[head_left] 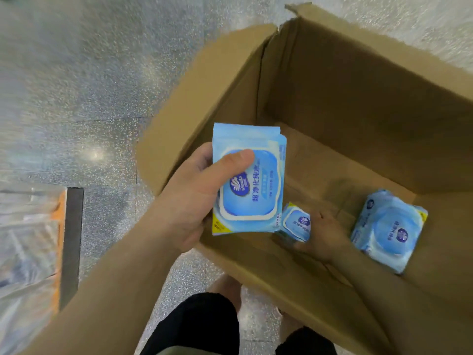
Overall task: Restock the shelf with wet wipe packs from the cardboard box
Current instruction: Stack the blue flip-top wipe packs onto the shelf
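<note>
**L hand stacked w/ packs, R hand down in box for another**

Person stands over open cardboard box (332,103) on speckled floor (76,85), looking straight down. L hand (189,198) grips a stack of wet wipe packs (247,180) — looks like more than one, edges fanned at far end; exact count can't tell. Thumb (230,162) clamps across the label face, fingers wrapped behind, mostly hidden. The stack is held upright-ish over the box's left-near rim, prob. as a collecting hand so the R one stays free to pick.

R hand (325,237) is deep in box, at the bottom, near side. Its fingers are against a smaller-looking pack (297,222) lying just left of the hand; curl around it seems to be starting, but blur + shadow mean I can't tell whether the grip has closed or is only touching. That pack sits at the fingertips, not in the palm.

Another bundle of packs (389,231) leans on the box's near-right wall, just right of the R hand, untouched. Rest of box bottom bare cardboard, so box nearly emptied, judging by this.

Shelf edge (73,242), dark w/ orange strip, at far left of scene, blurred goods beside it. Well apart from box, so packs need carrying over.
</note>
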Motion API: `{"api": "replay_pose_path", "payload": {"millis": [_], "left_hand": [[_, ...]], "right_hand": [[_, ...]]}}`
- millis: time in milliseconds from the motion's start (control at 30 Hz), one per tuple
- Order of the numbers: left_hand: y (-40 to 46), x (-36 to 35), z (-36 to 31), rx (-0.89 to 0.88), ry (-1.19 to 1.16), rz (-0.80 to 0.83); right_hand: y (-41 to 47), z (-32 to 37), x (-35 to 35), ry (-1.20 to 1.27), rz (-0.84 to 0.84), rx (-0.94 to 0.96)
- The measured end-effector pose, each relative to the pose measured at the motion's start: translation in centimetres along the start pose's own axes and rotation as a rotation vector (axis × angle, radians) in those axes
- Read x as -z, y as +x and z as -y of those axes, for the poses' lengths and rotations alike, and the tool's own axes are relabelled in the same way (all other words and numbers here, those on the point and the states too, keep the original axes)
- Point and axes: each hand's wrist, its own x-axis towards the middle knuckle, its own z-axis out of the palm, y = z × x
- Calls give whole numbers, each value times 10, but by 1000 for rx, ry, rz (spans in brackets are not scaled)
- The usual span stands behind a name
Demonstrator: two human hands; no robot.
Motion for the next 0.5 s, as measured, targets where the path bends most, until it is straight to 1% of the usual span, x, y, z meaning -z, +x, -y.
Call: {"api": "replay_pose_path", "payload": {"millis": [67, 133, 200, 300, 333, 400, 467, 500], "left_hand": [[-7, -3, -3, -2, -29, 9], [-16, -12, -4, 34, -54, 20], [-26, -24, -6, 69, -80, 56], [-44, -46, -11, 108, -87, 123], [-52, -55, -14, 121, -74, 151], [-70, -75, -20, 132, -58, 217], [-88, -97, -24, 134, -43, 282], [-98, -109, -24, 129, -30, 320]], "right_hand": [[-23, 7, 14, 162, -44, -7], [-53, 21, 42, 377, -150, -45], [-95, 38, 80, 602, -283, -104], [-167, 56, 137, 880, -546, -187], [-191, 60, 151, 949, -617, -196], [-242, 65, 175, 1003, -747, -202], [-288, 69, 189, 1034, -832, -156], [-310, 70, 193, 1045, -848, -134]]}}
